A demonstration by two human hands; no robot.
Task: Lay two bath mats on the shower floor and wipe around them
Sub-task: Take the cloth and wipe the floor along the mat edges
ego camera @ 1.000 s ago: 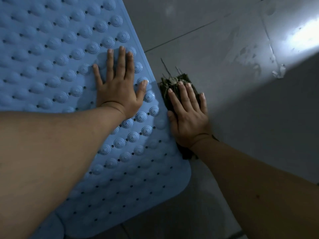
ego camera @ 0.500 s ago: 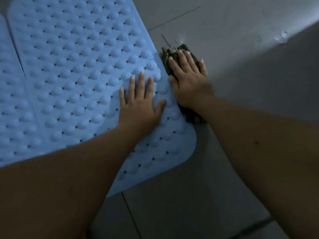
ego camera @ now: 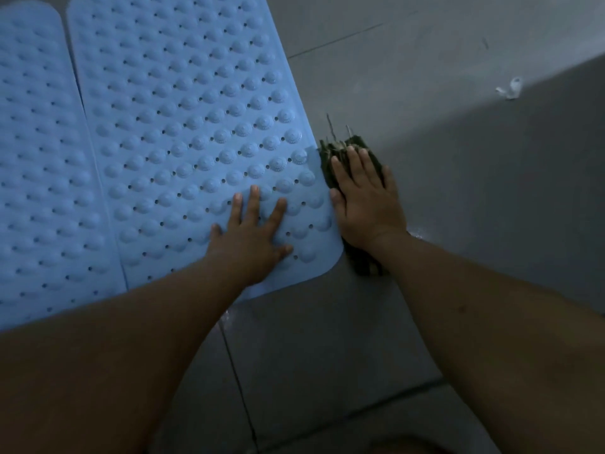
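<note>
Bumpy blue right mat [ego camera: 183, 132] under my flat left hand [ego camera: 252, 237]; my spread right hand [ego camera: 363, 204] mostly hides the dark rag [ego camera: 340, 152]; left mat [ego camera: 39, 165] cropped.

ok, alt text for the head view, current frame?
A person's right hand presses a dark cloth on grey floor tiles beside a blue studded bath mat; the left hand lies flat on it. A second mat lies alongside.

- The right bath mat [ego camera: 183, 132] lies flat on the tiled floor [ego camera: 327, 355].
- The left bath mat [ego camera: 36, 165] lies just left of it, edges side by side.
- The left hand [ego camera: 252, 244] rests on its near right corner.
- The cloth [ego camera: 353, 168] lies on the floor just beside its right edge, under the right hand [ego camera: 366, 204].
</note>
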